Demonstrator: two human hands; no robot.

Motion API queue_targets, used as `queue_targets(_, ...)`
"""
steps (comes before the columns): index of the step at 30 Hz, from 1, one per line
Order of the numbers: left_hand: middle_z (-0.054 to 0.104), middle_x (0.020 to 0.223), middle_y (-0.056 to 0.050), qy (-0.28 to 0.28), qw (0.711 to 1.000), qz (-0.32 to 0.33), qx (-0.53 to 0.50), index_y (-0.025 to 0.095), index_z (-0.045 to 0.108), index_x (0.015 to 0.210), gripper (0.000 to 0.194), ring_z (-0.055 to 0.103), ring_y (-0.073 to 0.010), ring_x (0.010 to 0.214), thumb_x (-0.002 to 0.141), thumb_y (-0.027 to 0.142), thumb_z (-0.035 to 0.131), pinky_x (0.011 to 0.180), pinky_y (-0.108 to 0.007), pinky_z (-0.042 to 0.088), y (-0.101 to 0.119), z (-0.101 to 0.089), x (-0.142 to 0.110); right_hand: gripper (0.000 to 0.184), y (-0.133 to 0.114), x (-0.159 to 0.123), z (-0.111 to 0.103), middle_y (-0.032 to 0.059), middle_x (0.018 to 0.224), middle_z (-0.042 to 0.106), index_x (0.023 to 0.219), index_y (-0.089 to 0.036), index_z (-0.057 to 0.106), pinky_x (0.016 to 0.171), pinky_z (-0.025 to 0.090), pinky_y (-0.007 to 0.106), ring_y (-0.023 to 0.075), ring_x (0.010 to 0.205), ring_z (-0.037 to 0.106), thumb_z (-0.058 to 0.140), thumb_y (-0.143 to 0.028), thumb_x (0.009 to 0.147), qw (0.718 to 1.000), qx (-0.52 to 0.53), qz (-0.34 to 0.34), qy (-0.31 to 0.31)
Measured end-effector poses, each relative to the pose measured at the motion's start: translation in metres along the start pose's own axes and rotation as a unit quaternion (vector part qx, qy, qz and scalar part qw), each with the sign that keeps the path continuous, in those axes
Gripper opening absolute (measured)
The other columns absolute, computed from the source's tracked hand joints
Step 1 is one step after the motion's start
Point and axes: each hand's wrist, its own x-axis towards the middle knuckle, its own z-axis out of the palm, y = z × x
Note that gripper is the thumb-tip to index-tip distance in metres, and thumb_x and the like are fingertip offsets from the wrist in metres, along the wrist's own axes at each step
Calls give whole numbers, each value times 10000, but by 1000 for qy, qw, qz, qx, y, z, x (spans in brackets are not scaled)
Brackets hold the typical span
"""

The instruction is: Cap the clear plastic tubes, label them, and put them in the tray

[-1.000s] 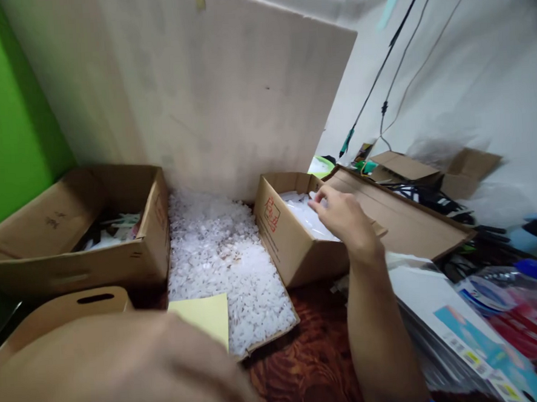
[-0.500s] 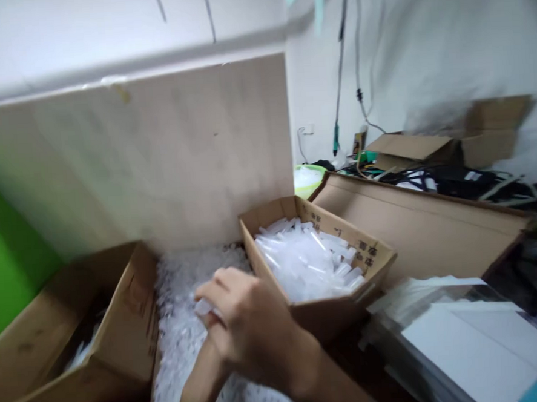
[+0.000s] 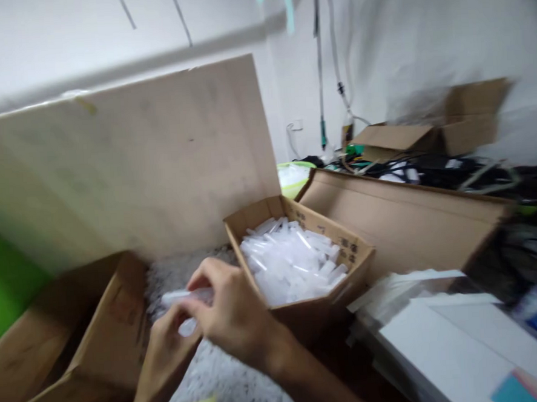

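Observation:
Both my hands meet low in the middle, over a tray of small white plastic bits (image 3: 224, 373). My right hand (image 3: 232, 315) pinches a clear plastic tube (image 3: 183, 297) that lies sideways. Under it, my left hand (image 3: 166, 347) grips the same tube from below, and a second clear piece (image 3: 187, 327) shows between its fingers. Just right of the hands stands a small cardboard box (image 3: 320, 310) heaped with more clear tubes (image 3: 290, 263).
A brown cardboard box (image 3: 77, 352) sits at the left, by a green wall. A tall beige board (image 3: 134, 173) stands behind. A long flat carton (image 3: 401, 217), cables and more boxes lie at the right, white sheets (image 3: 445, 336) in front of them.
My right hand left the box of tubes and came over the white bits with a tube. The left hand rose to meet it. The view tilted up and swung right.

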Motion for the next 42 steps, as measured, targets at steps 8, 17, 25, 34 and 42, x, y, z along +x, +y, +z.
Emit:
queue_targets(8, 815, 898, -32, 167, 968, -4, -187, 212, 824, 935, 177, 778, -175, 818, 790, 295, 879, 797, -247, 645, 16, -33, -13, 140, 7, 4, 1, 41, 1030, 766, 1016, -197, 722, 893, 580, 331, 183, 984, 731, 615, -133, 951, 995, 70, -72, -18)
queue_targets(17, 803, 895, 19, 187, 969, 68, -147, 279, 841, 934, 125, 745, -108, 805, 875, 175, 803, 765, -171, 605, 21, -44, -16, 150, 3, 0, 5, 25, 1001, 741, 1013, -201, 738, 789, 570, 300, 158, 908, 700, 615, -134, 958, 994, 72, -76, -27)
queue_targets(25, 799, 849, 11, 243, 946, 51, -211, 243, 834, 897, 106, 753, -115, 764, 839, 155, 820, 742, -184, 618, 26, -32, -19, 63, 3, -6, 17, 38, 906, 667, 952, -160, 671, 657, 513, 293, 140, 765, 638, 608, -162, 960, 993, 85, -81, 21)
queue_targets(34, 791, 837, 15, 258, 946, 50, -190, 227, 826, 900, 134, 745, -106, 744, 854, 108, 785, 727, -187, 615, 37, -32, -22, 63, -6, -10, 24, 36, 874, 656, 920, -160, 658, 684, 523, 299, 157, 812, 655, 606, -138, 949, 991, 70, -96, 55)
queue_targets(42, 797, 884, -54, 69, 931, -36, -356, 196, 811, 979, 355, 766, -188, 793, 818, 511, 839, 800, -308, 631, -12, -25, -2, 87, 3, -1, 20, 42, 965, 697, 955, -181, 674, 799, 566, 323, 179, 935, 691, 629, -108, 940, 985, 63, -157, 32)
